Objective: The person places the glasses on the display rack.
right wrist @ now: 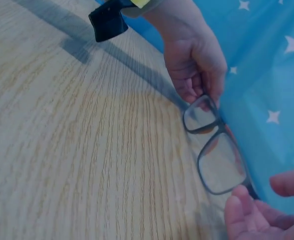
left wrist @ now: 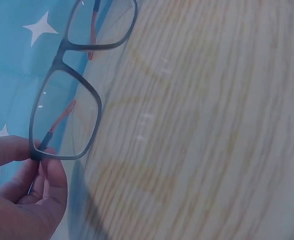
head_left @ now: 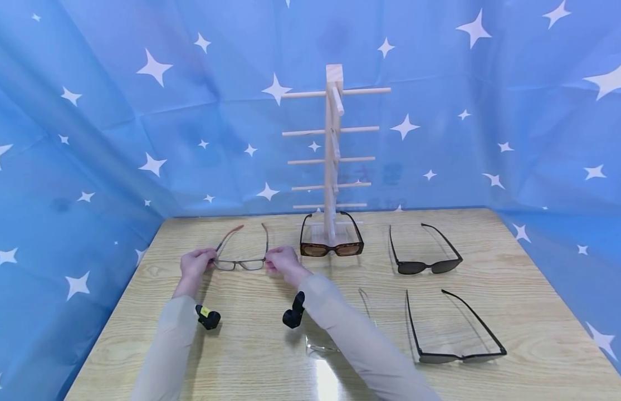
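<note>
Grey-framed eyeglasses (head_left: 236, 262) with reddish temple tips stand at the left of the table, temples pointing away. My left hand (head_left: 195, 264) pinches their left corner by the hinge, seen closely in the left wrist view, where thumb and fingers meet at the frame corner (left wrist: 35, 154). At the opposite corner is my right hand (head_left: 286, 263). In the right wrist view this right hand (right wrist: 267, 210) has its fingertips against the eyeglasses' lower corner, while its thumb stands apart from them. Both lenses are clear.
A wooden display rack (head_left: 332, 139) with several pegs stands at the back. Tortoiseshell sunglasses (head_left: 332, 250) sit at its base. Black sunglasses (head_left: 430, 268) and another dark pair (head_left: 460, 357) lie to the right. Thin clear glasses (head_left: 320, 349) are partly hidden under my right forearm.
</note>
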{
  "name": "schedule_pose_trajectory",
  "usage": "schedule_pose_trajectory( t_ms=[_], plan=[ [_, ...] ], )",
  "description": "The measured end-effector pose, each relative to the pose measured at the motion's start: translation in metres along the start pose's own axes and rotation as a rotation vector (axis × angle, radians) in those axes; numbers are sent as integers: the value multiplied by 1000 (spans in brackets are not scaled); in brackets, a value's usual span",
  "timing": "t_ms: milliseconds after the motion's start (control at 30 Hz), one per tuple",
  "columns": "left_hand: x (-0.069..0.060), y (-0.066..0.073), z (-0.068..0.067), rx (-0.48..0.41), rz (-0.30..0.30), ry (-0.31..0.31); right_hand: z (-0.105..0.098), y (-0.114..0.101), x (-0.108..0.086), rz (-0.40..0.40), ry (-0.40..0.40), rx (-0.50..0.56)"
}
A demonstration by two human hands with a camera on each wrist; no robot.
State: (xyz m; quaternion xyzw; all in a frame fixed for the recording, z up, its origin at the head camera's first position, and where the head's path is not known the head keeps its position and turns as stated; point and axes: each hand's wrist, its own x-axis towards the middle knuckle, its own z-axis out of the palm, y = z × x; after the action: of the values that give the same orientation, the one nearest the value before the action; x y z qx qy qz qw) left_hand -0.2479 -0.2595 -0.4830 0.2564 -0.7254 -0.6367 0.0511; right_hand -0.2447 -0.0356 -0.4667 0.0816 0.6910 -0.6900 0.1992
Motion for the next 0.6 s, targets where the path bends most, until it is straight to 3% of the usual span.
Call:
schedule_pose_trajectory(
  t_ms=[267, 433, 600],
  plan=[
    [-3, -2, -4, -9, -12, -22, 2, 1, 7, 30, -16, 50],
    [-9, -1, -11, -23, 16, -84, 3, -2, 3, 25, -45, 66],
    [-19, 4, -23, -130, -13, -150, 4, -7, -4, 10, -90, 94]
  ],
)
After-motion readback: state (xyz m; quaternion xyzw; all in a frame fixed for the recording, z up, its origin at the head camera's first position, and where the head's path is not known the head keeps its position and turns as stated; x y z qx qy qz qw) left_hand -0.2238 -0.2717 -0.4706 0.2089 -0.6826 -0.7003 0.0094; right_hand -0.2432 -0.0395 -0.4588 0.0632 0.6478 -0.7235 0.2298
